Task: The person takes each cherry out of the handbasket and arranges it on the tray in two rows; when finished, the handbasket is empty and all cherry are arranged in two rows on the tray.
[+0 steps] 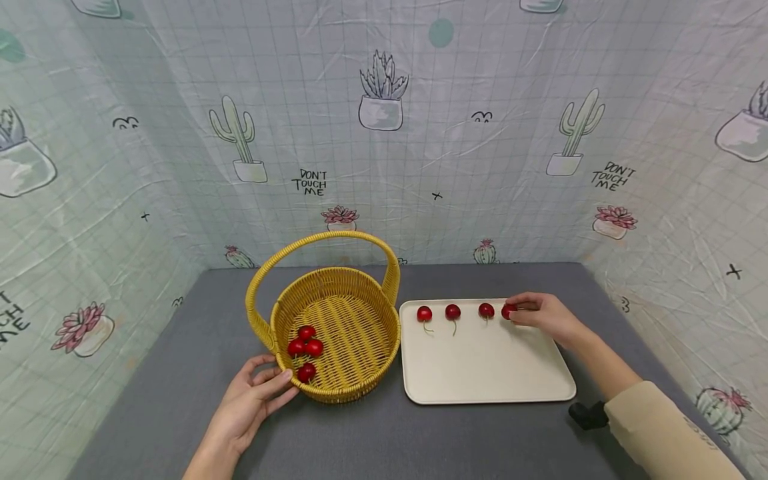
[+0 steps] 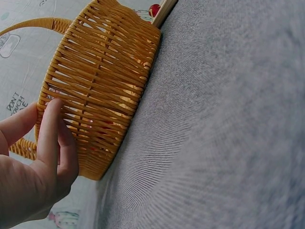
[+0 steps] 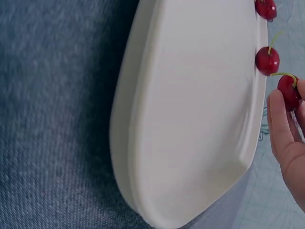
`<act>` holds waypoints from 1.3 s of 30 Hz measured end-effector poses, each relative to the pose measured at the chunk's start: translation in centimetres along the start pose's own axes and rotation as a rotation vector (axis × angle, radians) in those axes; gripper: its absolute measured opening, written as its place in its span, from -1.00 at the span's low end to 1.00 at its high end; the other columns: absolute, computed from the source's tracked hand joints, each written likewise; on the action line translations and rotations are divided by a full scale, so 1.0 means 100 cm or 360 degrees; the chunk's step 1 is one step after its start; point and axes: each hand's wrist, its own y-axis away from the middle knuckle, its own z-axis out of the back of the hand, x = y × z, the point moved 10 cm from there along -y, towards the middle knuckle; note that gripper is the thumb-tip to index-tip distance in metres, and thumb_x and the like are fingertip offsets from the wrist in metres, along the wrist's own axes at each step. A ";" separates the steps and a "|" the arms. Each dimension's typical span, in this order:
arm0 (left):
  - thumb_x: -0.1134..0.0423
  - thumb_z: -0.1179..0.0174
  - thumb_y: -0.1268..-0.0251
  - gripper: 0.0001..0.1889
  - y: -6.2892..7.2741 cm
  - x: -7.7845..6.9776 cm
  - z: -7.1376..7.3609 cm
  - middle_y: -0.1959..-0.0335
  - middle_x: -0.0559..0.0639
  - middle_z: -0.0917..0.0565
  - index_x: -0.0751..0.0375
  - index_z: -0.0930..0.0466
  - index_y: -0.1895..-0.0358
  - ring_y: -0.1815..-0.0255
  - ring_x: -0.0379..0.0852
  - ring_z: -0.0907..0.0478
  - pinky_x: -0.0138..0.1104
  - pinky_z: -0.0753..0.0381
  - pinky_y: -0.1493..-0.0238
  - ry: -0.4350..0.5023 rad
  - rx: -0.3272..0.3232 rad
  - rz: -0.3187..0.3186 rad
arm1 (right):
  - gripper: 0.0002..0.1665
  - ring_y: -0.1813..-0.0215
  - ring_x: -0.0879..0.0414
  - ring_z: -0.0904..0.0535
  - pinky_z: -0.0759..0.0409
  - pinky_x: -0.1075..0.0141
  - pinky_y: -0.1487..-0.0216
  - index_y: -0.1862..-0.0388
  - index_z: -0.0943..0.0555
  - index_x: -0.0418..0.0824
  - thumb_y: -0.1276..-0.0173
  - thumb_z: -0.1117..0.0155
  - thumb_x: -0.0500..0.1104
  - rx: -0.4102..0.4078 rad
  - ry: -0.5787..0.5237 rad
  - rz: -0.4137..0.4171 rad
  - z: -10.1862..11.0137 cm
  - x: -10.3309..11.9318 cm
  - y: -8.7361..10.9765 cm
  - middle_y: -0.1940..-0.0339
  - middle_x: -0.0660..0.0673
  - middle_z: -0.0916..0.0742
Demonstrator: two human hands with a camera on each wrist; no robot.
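Two bare hands are working over a grey table (image 1: 336, 443). The right hand (image 1: 549, 319) is reaching in from the right, its forearm slanting across the tray's right edge, and its thumb and fingers are pinching a red cherry (image 3: 286, 90) near the tray's far right corner. A curved green stem is showing on that cherry in the right wrist view; whether the fruit is touching the tray, I cannot tell. The left hand (image 1: 255, 397) is gripping the near left rim of the basket (image 1: 360, 333), the thumb lying at the rim and the fingers pressing against the outer wall.

Four cherries (image 1: 314, 347) are sitting inside the yellow woven basket, clustering toward its left side. Its tall handle (image 1: 318, 241) is arching above the opening. Three stemmed cherries (image 1: 453, 312) are resting along the far edge of the cream tray (image 1: 486, 367), forming a row to the left of the pinched one. The tray is lying just beside the basket's right side.

A beige sleeve (image 1: 666, 430) is covering the right forearm, and a small black object (image 1: 588, 416) is showing beside its cuff. Behind everything, a cactus-printed cloth (image 1: 420, 160) is hanging.
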 end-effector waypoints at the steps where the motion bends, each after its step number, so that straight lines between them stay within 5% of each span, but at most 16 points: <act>1: 0.44 -0.20 -0.51 -0.50 0.000 0.000 0.000 0.13 0.09 -0.51 0.25 -0.11 -0.32 0.03 0.04 -0.69 -0.11 -0.73 -0.10 0.0001 0.0001 -0.0001 | -0.46 -0.03 0.06 -0.67 -0.73 0.18 -0.08 -0.33 -0.45 -0.55 -0.50 -0.32 -0.27 -0.0016 0.0021 -0.0013 0.002 -0.002 -0.001 -0.15 -0.42 -0.66; 5: 0.44 -0.20 -0.51 -0.49 0.000 0.000 0.000 0.13 0.08 -0.52 0.25 -0.11 -0.32 0.03 0.04 -0.69 -0.11 -0.73 -0.09 0.0006 0.0000 0.0000 | -0.46 -0.01 0.09 -0.65 -0.74 0.25 -0.02 -0.32 -0.47 -0.55 -0.49 -0.34 -0.26 -0.0043 0.0073 -0.0061 0.007 -0.008 -0.004 -0.17 -0.44 -0.64; 17: 0.43 -0.20 -0.52 -0.48 0.002 -0.001 -0.001 -0.03 0.20 -0.57 0.25 -0.10 -0.33 -0.03 0.06 -0.68 -0.08 -0.71 -0.12 0.0003 0.0001 -0.0001 | -0.51 -0.14 -0.22 -0.58 -0.71 0.28 0.10 -0.27 -0.52 -0.53 -0.49 -0.34 -0.26 -0.0145 0.0340 -0.0120 0.019 -0.015 -0.009 -0.12 -0.44 -0.65; 39: 0.42 -0.20 -0.52 -0.48 0.001 -0.002 -0.001 -0.05 0.22 -0.57 0.26 -0.09 -0.33 -0.01 0.04 -0.69 -0.11 -0.72 -0.10 0.0001 0.0008 -0.0019 | -0.50 -0.03 -0.11 -0.63 -0.74 0.27 0.14 -0.25 -0.52 -0.51 -0.47 -0.37 -0.23 -0.0190 0.0362 -0.0143 0.026 -0.024 -0.016 -0.10 -0.40 -0.66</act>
